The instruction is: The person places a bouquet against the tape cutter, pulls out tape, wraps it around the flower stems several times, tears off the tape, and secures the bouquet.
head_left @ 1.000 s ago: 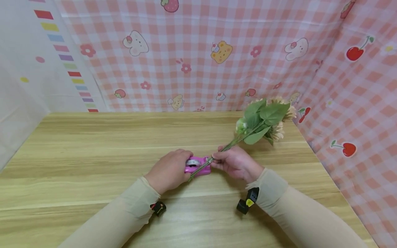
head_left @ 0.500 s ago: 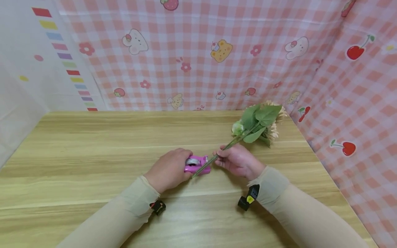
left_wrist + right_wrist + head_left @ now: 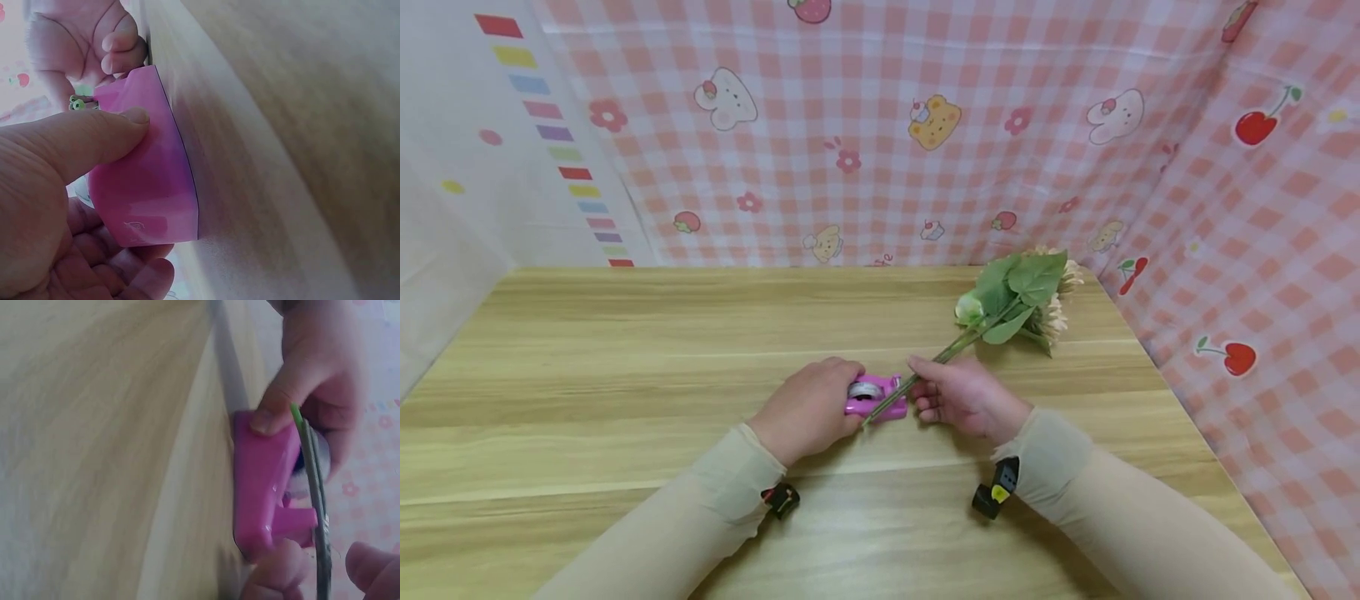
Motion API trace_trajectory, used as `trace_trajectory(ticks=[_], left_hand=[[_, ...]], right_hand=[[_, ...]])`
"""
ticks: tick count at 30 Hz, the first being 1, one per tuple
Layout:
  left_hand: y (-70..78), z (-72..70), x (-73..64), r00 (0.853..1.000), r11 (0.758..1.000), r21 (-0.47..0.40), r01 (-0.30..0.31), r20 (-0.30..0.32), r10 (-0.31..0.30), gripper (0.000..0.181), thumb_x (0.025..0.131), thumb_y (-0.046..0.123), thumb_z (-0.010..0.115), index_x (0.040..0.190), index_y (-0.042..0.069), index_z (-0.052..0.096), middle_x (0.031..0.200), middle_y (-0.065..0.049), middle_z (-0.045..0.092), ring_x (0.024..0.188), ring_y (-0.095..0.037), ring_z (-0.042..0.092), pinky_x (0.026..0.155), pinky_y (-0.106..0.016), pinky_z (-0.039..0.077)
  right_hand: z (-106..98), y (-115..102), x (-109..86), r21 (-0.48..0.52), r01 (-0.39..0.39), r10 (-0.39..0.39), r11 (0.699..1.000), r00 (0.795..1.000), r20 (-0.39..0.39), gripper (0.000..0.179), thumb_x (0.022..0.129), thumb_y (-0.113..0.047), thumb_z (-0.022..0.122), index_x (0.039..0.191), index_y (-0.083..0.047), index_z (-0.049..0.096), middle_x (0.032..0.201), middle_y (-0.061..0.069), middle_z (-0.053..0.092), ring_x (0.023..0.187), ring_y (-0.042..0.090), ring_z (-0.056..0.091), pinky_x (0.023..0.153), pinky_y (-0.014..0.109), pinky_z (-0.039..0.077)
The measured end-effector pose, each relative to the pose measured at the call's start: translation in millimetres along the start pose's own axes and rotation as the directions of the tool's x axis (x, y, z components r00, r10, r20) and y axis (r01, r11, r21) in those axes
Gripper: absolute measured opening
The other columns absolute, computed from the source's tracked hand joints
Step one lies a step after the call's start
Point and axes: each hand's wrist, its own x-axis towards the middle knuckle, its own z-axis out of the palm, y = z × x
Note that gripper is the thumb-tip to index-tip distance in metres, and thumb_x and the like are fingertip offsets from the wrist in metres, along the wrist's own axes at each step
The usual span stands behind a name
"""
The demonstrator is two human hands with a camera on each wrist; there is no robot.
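My left hand (image 3: pixel 808 408) grips a pink tape dispenser (image 3: pixel 893 412) standing on the table, thumb on its near side, as the left wrist view shows. A pale roll of tape (image 3: pixel 866 390) sits inside it. My right hand (image 3: pixel 968 398) loosely holds a bunch of flowers (image 3: pixel 1033 277) by its stems (image 3: pixel 314 481), which run between the thumb and curled fingers. Those stems slant over the dispenser, their cut ends near my left hand. Something shiny shows on them by the dispenser's cutter end in the right wrist view. Green leaves and cream blooms point to the far right.
The wooden table (image 3: pixel 625 350) reaches back to a pink checked cloth (image 3: pixel 820 108). Another printed cloth (image 3: pixel 1285 275) hangs along the right side, and a white cloth (image 3: pixel 460 108) on the left. Both wrists wear small black cameras.
The bunch of flowers has moved slightly left and lower. My right thumb and fingers have spread from a tight pinch to a looser hold. My left hand and the tape dispenser stay put.
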Motion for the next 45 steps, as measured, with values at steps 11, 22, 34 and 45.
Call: trace_trajectory(ticks=[11, 22, 34, 45], left_hand=[[0.2, 0.3, -0.5, 1.000, 1.000, -0.013, 0.008, 0.006, -0.008, 0.063, 0.089, 0.029, 0.085, 0.142, 0.005, 0.061, 0.137, -0.012, 0.067, 0.121, -0.028, 0.067, 0.109, -0.043, 0.055], [-0.5, 1.3, -0.7, 1.000, 1.000, -0.013, 0.012, 0.008, -0.012, 0.065, 0.090, 0.029, 0.085, 0.144, 0.004, 0.059, 0.140, -0.013, 0.066, 0.125, -0.028, 0.065, 0.111, -0.044, 0.054], [0.0, 1.1, -0.4, 1.000, 1.000, -0.011, 0.009, 0.003, -0.009, 0.063, 0.090, 0.029, 0.085, 0.142, 0.003, 0.060, 0.138, -0.012, 0.067, 0.123, -0.026, 0.066, 0.109, -0.042, 0.055], [-0.1, 1.2, 0.0, 1.000, 1.000, -0.003, 0.008, 0.002, -0.008, 0.061, 0.090, 0.029, 0.085, 0.140, 0.004, 0.061, 0.135, -0.010, 0.068, 0.118, -0.025, 0.066, 0.106, -0.041, 0.056]], right_hand=[[4.5, -0.4, -3.2, 0.010, 0.052, -0.052, 0.999, 0.999, -0.004, 0.014, 0.105, -0.010, 0.062, 0.099, 0.000, 0.068, 0.071, 0.002, 0.068, 0.062, 0.010, 0.063, 0.063, 0.021, 0.060], [4.1, -2.9, -3.8, 0.020, 0.116, -0.117, 0.993, 0.992, 0.055, 0.003, 0.104, 0.003, 0.056, 0.103, 0.001, 0.055, 0.079, 0.004, 0.070, 0.064, 0.009, 0.067, 0.068, 0.020, 0.062], [3.7, -2.1, -4.0, -0.007, 0.155, -0.154, 0.988, 0.985, 0.082, 0.014, 0.104, 0.006, 0.050, 0.116, 0.003, 0.045, 0.079, 0.004, 0.066, 0.066, 0.011, 0.064, 0.070, 0.022, 0.061], [2.8, -5.1, -2.9, 0.037, 0.158, -0.162, 0.987, 0.975, 0.150, 0.027, 0.105, -0.002, 0.048, 0.080, -0.012, 0.051, 0.080, 0.002, 0.064, 0.068, 0.012, 0.063, 0.072, 0.024, 0.060]])
